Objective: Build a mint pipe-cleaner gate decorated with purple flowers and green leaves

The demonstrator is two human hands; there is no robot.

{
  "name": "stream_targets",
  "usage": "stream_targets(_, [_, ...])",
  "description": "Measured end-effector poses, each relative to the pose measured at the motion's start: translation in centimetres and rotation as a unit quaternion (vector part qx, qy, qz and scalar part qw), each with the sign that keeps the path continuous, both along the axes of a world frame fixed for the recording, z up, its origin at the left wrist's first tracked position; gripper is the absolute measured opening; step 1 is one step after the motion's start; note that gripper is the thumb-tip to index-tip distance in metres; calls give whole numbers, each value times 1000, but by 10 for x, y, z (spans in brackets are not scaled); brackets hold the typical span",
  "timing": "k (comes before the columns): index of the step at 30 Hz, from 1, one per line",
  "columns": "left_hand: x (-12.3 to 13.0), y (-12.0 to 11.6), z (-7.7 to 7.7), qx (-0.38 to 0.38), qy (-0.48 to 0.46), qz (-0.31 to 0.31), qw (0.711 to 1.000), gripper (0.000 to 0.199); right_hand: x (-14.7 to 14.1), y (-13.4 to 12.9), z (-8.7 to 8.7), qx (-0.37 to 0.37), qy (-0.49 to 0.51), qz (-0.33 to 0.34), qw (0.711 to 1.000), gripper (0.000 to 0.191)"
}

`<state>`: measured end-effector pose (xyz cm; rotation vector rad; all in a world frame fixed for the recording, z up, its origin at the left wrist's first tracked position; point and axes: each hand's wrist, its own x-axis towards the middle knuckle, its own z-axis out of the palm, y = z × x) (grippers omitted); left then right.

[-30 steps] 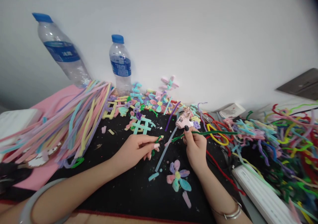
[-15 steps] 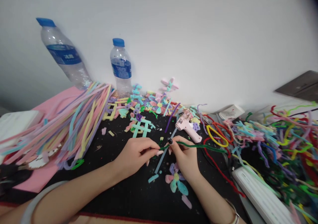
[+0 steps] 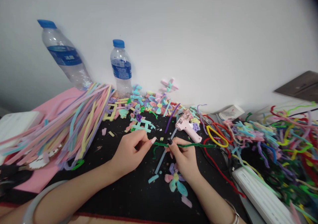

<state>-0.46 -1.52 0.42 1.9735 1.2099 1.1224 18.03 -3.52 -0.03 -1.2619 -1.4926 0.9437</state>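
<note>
A dark green pipe cleaner (image 3: 193, 145) stretches sideways between both hands, its long end pointing right. My left hand (image 3: 135, 148) pinches its left end between thumb and index finger. The thumb and index finger of my right hand (image 3: 182, 154) grip it further along. A short green piece curls down between the hands. Below my right hand lies a flower (image 3: 176, 177) with pink, purple, green and blue petals. A pale blue-grey stick (image 3: 160, 162) runs under the pipe cleaner, up to the nozzle of a pink glue gun (image 3: 188, 129).
Pastel pipe cleaners (image 3: 81, 118) are bundled at the left. Two plastic bottles (image 3: 121, 68) lean by the wall. Small fuzzy shapes (image 3: 141, 124) lie at the back. At the right are tangled coloured pipe cleaners (image 3: 263, 138) and a white power strip (image 3: 260, 194).
My left hand has shifted slightly left and up, with its fingers more curled. More green pipe cleaner shows between the hands, and a short curled piece now hangs there.
</note>
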Motion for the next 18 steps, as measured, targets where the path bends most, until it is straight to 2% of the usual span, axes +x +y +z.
stream_targets(4, [-3,3,1,3,-26,30,999,34,-1,-4,1,47,-44,34,997,36])
stream_targets(7, [-4,6,0,-100,-138,14,985,33,-1,-5,1,47,-33,22,998,36])
stream_targets(10, [-1,8,-2,-246,-279,-52,927,17,-1,-5,-1,27,11,-22,999,37])
stream_targets(12, [3,8,-4,-312,-323,-84,890,20,-1,-4,-3,14,24,-22,999,37])
stream_targets(15, [7,5,-7,-363,-342,-111,860,18,-3,-4,-4,-7,10,28,1000,36])
stream_targets(18, [8,3,-7,-377,-368,-130,840,16,-5,-3,-3,-4,-21,76,997,37])
